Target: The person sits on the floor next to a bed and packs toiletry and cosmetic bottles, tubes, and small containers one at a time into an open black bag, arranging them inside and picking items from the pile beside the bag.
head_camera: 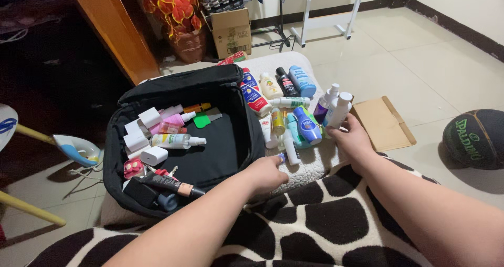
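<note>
An open black bag (pixel 122 157) lies on a fluffy white seat, with small bottles, white cube-shaped chargers, a green item and dark tubes inside. To its right lie several toiletry bottles and tubes (pixel 286 107) in a cluster. My left hand (pixel 268 175) rests by the bag's right edge, its fingertips closed on a small bluish item (pixel 282 157). My right hand (pixel 350 137) grips the lower part of a white bottle (pixel 340 109) that stands upright next to a purple spray bottle (pixel 324 104).
A black-and-white patterned blanket (pixel 325 220) covers my lap. A flat cardboard folder (pixel 383 123) and a dark basketball (pixel 475 138) lie on the tiled floor at right. A cardboard box (pixel 231 32), an orange decoration, a wooden door frame and a white stand are behind.
</note>
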